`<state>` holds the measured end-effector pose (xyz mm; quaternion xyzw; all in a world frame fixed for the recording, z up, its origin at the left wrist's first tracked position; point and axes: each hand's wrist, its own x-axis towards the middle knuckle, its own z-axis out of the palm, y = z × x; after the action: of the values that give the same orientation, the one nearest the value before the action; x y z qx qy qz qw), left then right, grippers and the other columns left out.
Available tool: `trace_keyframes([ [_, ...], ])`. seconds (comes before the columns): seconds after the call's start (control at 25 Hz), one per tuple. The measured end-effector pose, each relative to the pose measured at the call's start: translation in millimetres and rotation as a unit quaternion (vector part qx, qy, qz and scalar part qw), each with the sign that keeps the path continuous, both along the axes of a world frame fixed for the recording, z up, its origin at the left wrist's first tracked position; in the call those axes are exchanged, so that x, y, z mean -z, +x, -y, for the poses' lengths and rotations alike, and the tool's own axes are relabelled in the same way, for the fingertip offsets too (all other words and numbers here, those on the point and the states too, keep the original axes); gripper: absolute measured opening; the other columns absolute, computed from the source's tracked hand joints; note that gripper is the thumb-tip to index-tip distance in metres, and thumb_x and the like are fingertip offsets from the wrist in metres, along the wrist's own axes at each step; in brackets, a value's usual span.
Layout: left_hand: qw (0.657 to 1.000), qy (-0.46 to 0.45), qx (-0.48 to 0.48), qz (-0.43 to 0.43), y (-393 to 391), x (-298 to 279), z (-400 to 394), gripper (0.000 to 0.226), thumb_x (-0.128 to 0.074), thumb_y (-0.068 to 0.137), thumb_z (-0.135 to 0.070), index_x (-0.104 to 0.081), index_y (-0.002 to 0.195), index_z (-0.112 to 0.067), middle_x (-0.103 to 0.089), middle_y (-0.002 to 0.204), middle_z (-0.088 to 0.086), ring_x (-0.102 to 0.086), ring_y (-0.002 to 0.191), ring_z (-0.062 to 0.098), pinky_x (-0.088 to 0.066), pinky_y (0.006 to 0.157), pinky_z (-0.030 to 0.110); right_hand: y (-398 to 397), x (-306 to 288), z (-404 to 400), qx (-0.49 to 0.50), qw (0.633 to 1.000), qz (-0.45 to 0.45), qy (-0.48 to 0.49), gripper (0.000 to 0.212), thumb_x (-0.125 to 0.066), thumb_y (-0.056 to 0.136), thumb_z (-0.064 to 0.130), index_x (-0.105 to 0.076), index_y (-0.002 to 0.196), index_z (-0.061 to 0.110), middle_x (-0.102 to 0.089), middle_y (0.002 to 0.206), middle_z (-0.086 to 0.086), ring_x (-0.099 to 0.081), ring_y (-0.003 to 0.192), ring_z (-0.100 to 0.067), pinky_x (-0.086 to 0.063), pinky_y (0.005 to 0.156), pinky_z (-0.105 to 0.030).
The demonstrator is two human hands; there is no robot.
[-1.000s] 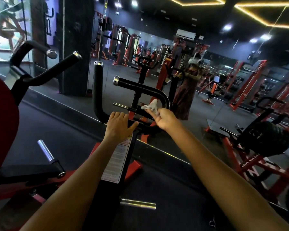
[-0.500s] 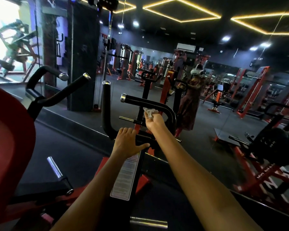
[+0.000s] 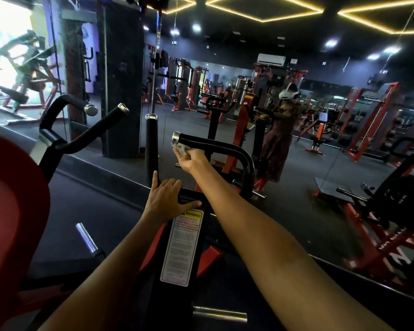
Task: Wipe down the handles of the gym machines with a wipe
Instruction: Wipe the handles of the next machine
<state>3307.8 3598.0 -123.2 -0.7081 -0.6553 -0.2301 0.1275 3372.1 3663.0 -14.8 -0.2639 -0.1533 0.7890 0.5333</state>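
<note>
One limp wipe, bunched in the right hand, presses the rigid handle near its capped end; left hand rests flat on the frame.

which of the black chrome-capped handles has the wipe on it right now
The horizontal black handle on the right: the right hand presses the white wipe beside its chrome cap. The upright black handle is bare.

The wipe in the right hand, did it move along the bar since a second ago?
Yes. The right hand slid the wipe along the black handle, away from the bend and up to its silver end cap.
</note>
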Motion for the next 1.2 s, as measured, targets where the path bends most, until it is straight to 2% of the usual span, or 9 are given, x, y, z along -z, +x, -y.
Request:
trace_keyframes([
  [0.28,0.999,0.017,-0.001,0.033,1.6,1.8,-0.3,0.098,-0.008,0.062,-0.095,-0.057,0.092,-0.015,-0.061,0.093,-0.001,-0.059,0.099,0.019,0.002,0.116,0.045,64.3,4.6,3.8,0.065,0.986,-0.143,-0.052,0.036,-0.039,0.095,-0.006,-0.042,0.13,-0.012,-0.043,0.141,-0.017,-0.044,0.13,-0.021,-0.04,0.103,-0.027],
  [0.48,0.999,0.006,0.003,0.045,1.6,0.2,0.3,0.084,-0.019,0.063,-0.09,-0.052,0.089,-0.017,-0.061,0.095,0.0,-0.058,0.102,0.02,-0.001,0.117,0.046,112.0,7.9,8.0,0.146,0.957,-0.24,-0.076,0.042,-0.043,0.092,-0.009,-0.041,0.133,-0.005,-0.059,0.122,-0.01,-0.047,0.128,-0.018,-0.043,0.101,-0.034],
  [0.6,0.998,-0.007,0.003,0.055,3.5,-1.2,0.6,0.086,-0.019,0.061,-0.092,-0.051,0.089,-0.017,-0.061,0.097,0.001,-0.058,0.104,0.02,-0.002,0.118,0.047,120.3,14.5,29.5,0.14,0.969,-0.202,-0.021,0.024,-0.043,0.092,-0.008,-0.051,0.115,-0.013,-0.061,0.097,-0.017,-0.049,0.125,-0.019,-0.043,0.102,-0.028],
  [0.72,0.998,-0.02,0.005,0.054,4.0,-3.6,0.1,0.087,-0.026,0.063,-0.093,-0.051,0.091,-0.015,-0.061,0.101,0.003,-0.056,0.107,0.022,-0.003,0.119,0.047,138.4,10.9,41.0,0.142,0.981,-0.024,0.129,0.012,-0.046,0.091,-0.006,-0.058,0.096,-0.006,-0.059,0.086,-0.015,-0.063,0.089,-0.02,-0.055,0.081,-0.026],
  [0.8,0.998,-0.026,0.003,0.055,4.9,-5.5,0.1,0.082,-0.028,0.063,-0.087,-0.051,0.092,-0.014,-0.061,0.103,0.005,-0.055,0.109,0.023,-0.004,0.119,0.047,157.5,6.0,37.6,0.221,0.87,0.321,0.303,0.015,-0.051,0.093,0.003,-0.062,0.088,-0.006,-0.06,0.079,-0.013,-0.06,0.074,-0.016,-0.053,0.068,-0.026],
  [0.88,0.997,-0.033,0.004,0.065,5.7,-5.9,0.3,0.082,-0.029,0.063,-0.085,-0.052,0.093,-0.013,-0.061,0.104,0.007,-0.055,0.11,0.024,-0.003,0.119,0.047,177.2,13.6,30.9,0.248,0.588,0.628,0.445,0.021,-0.048,0.095,0.003,-0.063,0.107,-0.004,-0.065,0.102,-0.016,-0.06,0.094,-0.015,-0.049,0.085,-0.026],
  [0.96,0.997,-0.042,0.005,0.071,5.7,-7.1,0.1,0.082,-0.03,0.063,-0.085,-0.052,0.095,-0.012,-0.061,0.107,0.008,-0.054,0.112,0.025,-0.003,0.119,0.047,187.8,30.5,28.2,0.161,0.411,0.75,0.492,0.038,-0.038,0.096,-0.003,-0.047,0.133,0.001,-0.042,0.143,-0.014,-0.041,0.129,-0.018,-0.032,0.11,-0.031],
  [1.08,0.997,-0.042,0.008,0.072,6.4,-6.8,1.0,0.079,-0.032,0.065,-0.083,-0.051,0.093,-0.012,-0.061,0.107,0.009,-0.054,0.112,0.025,-0.004,0.119,0.047,198.1,61.1,34.8,0.132,0.363,0.784,0.486,0.048,-0.036,0.093,-0.008,-0.037,0.14,0.001,-0.025,0.152,-0.014,-0.028,0.139,-0.023,-0.031,0.111,-0.032],
  [1.2,0.996,-0.039,0.005,0.076,7.7,-6.8,1.2,0.077,-0.037,0.07,-0.081,-0.053,0.095,-0.01,-0.061,0.109,0.01,-0.054,0.113,0.026,-0.004,0.119,0.047,193.2,95.4,55.8,0.186,0.252,0.82,0.48,0.058,-0.059,0.072,-0.02,-0.049,0.128,-0.007,-0.041,0.141,-0.023,-0.045,0.127,-0.035,-0.059,0.073,-0.037],
])
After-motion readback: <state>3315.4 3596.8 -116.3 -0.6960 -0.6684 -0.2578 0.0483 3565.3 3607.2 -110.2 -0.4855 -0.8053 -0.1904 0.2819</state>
